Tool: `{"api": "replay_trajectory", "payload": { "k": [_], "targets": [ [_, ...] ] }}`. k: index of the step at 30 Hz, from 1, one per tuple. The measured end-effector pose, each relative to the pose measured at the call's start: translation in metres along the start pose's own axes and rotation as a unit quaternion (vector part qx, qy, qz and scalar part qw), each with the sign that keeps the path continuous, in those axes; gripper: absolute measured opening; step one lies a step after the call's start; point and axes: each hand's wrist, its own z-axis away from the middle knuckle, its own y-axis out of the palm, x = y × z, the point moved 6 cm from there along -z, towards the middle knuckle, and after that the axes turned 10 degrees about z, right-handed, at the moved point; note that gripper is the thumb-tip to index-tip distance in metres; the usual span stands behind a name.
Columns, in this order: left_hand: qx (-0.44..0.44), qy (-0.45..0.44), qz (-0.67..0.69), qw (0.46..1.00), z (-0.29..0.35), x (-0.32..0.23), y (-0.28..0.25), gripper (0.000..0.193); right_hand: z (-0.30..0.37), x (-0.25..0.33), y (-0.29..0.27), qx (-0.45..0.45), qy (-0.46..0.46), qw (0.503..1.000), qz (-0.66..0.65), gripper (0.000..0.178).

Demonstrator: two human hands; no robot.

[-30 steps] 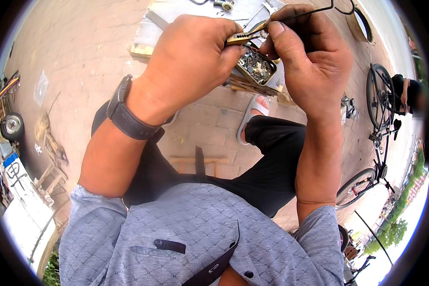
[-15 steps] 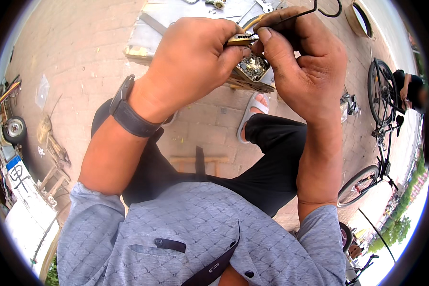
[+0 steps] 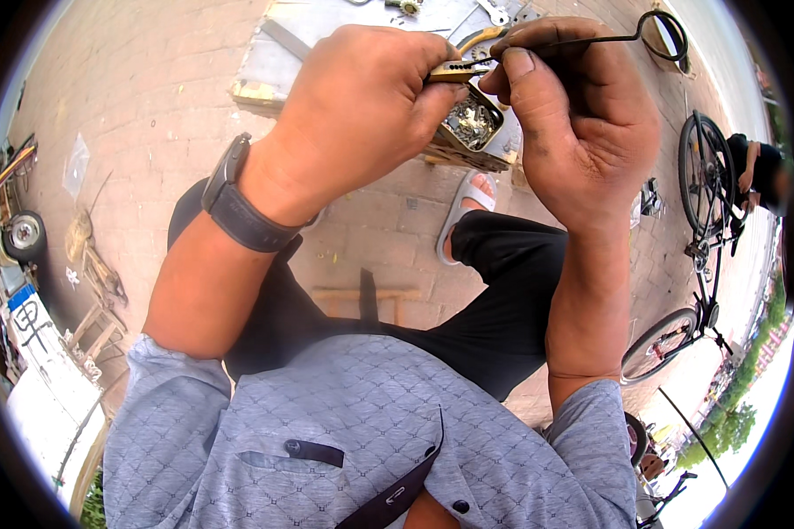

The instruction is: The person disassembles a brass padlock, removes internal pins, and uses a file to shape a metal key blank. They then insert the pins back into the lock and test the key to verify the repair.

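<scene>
A small brass lock cylinder with a row of dark holes sits pinched between the thumb and fingers of my left hand. My right hand grips a thin black wire tool, whose far end curls into a loop. The tool's tip reaches toward the right end of the cylinder; whether it touches is too small to tell. Just below both hands, a tin holds many small metal pieces. Part of the cylinder is hidden by my left fingers.
The tin stands on a low pale worktable with metal parts and a spanner. A round container is beyond my right hand. A bicycle and another person are at the right. A wooden frame lies left.
My right hand has shifted slightly right, away from my left hand. The wire tool has turned, so its looped end sits farther right. My left hand stays nearly still with the lock cylinder.
</scene>
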Motion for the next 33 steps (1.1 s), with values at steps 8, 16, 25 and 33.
{"api": "replay_trajectory", "payload": {
  "k": [8, 16, 25, 33],
  "targets": [
    [-0.002, 0.006, 0.004, 1.0, 0.001, 0.0, -0.001, 0.021, 0.001, 0.003, 0.006, 0.026, 0.0, 0.998, 0.059, 0.012],
    [0.009, -0.003, 0.004, 1.0, 0.003, 0.003, -0.001, 0.02, -0.002, 0.008, 0.009, 0.042, -0.026, 0.994, 0.099, 0.013],
    [0.005, -0.009, 0.008, 1.0, 0.003, 0.002, 0.0, 0.021, 0.002, 0.009, 0.005, 0.009, -0.018, 0.999, 0.041, 0.015],
    [0.006, 0.012, 0.006, 1.0, 0.005, 0.002, 0.001, 0.021, 0.002, 0.005, 0.009, 0.046, 0.0, 0.996, 0.073, 0.014]
  ]
}}
